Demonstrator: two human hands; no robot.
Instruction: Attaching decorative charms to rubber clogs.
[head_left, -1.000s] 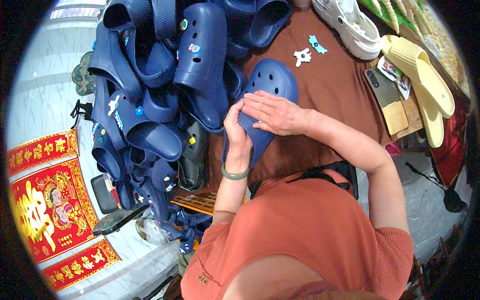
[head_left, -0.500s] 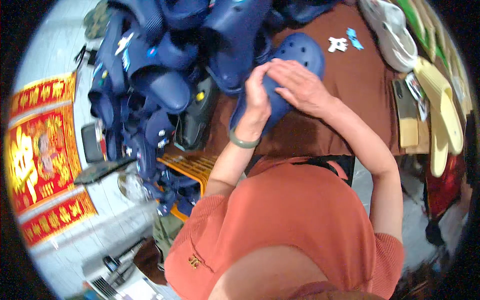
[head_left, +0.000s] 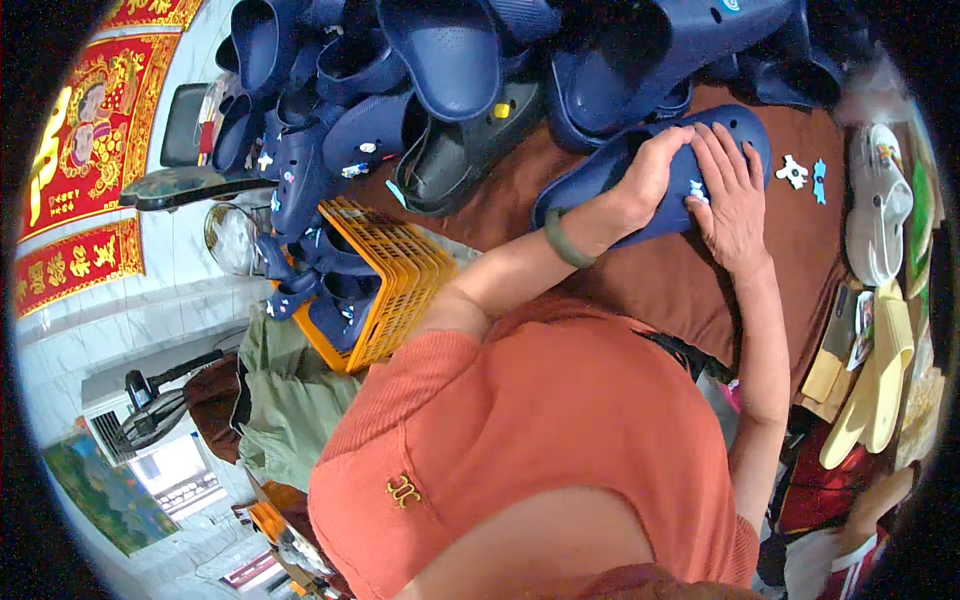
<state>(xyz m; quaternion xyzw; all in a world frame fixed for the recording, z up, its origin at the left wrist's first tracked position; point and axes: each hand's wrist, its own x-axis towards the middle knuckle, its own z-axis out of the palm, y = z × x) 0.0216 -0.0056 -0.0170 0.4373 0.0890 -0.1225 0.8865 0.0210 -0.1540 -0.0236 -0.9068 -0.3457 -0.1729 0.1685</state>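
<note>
A dark blue foam clog point(head_left: 592, 185) lies on the brown-covered table, heel to the left and toe to the far right. My left hand point(head_left: 648, 180), with a green bangle at the wrist, is bent over the clog and holds it; its fingertips are partly hidden. My right hand point(head_left: 732, 205) rests on the clog's toe, fingers stretched out flat. By the right thumb sits a small white-and-blue shoe charm point(head_left: 697, 190). To the right of the clog, a white charm point(head_left: 792, 171) and a blue charm point(head_left: 819, 181) lie on the cloth.
Blue clogs point(head_left: 440, 55) pile up along the far and left side, with a black clog point(head_left: 465, 155) among them. An orange basket point(head_left: 400, 290) holds more at left. White clogs point(head_left: 877, 225) and yellow slippers point(head_left: 880, 370) line the right. Another person's arm point(head_left: 885, 497) shows lower right.
The view has swung, so the table and clogs appear farther right. Both hands stay on the blue clog; the right fingers now lie over its toe and a charm shows beside the thumb.
</note>
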